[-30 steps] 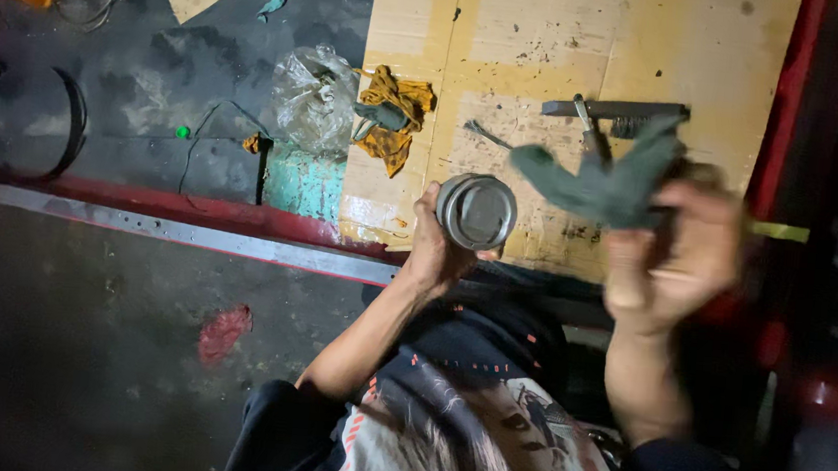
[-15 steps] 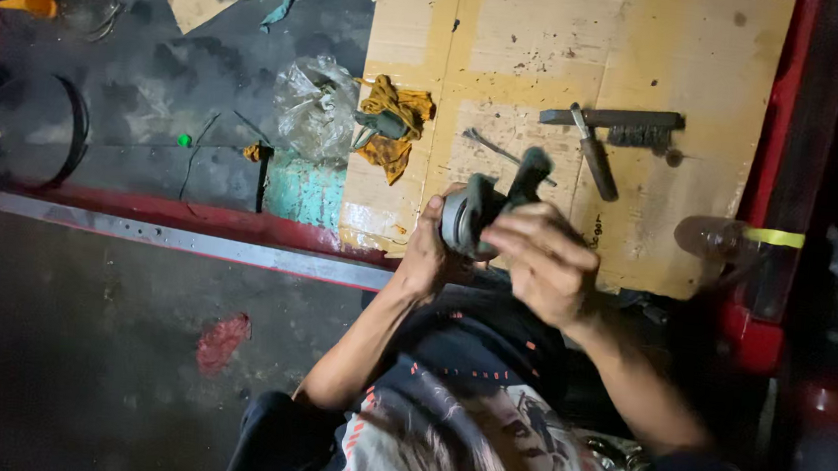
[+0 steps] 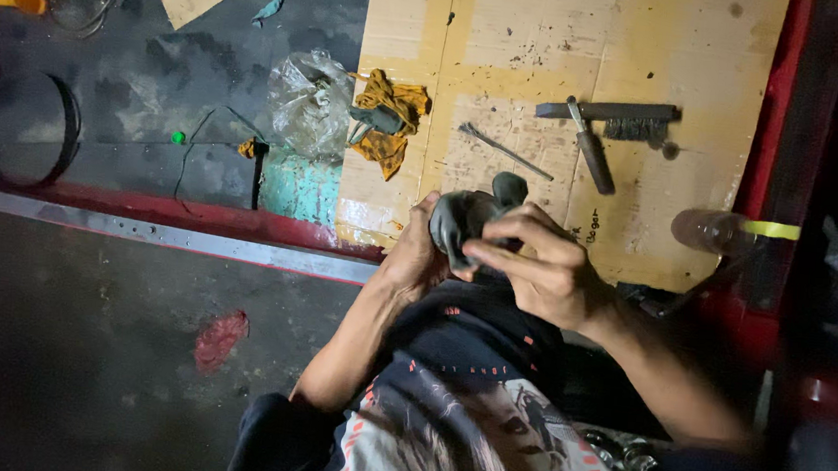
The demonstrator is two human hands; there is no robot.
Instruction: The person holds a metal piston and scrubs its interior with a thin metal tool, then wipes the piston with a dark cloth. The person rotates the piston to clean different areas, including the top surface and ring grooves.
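Left grip: the left hand (image 3: 415,255) is closed round the near-left side of a round metal part (image 3: 455,223), cupping it from beneath and behind.
Right grip: the right hand (image 3: 546,270) has its fingers curled over a dark grey cloth (image 3: 504,194) and presses it on the part's right face — closed on the cloth, not on the metal.
Part: held above the lap, at the near edge of the cardboard sheet (image 3: 672,56); mostly wrapped, so its axis is hard to tell.
Nearer hand: both touch it — left carries, right covers.
Farther out: a wire brush (image 3: 608,111) and a thin rod (image 3: 505,150) lie well apart on the cardboard; a yellow rag (image 3: 394,114) is far-left.
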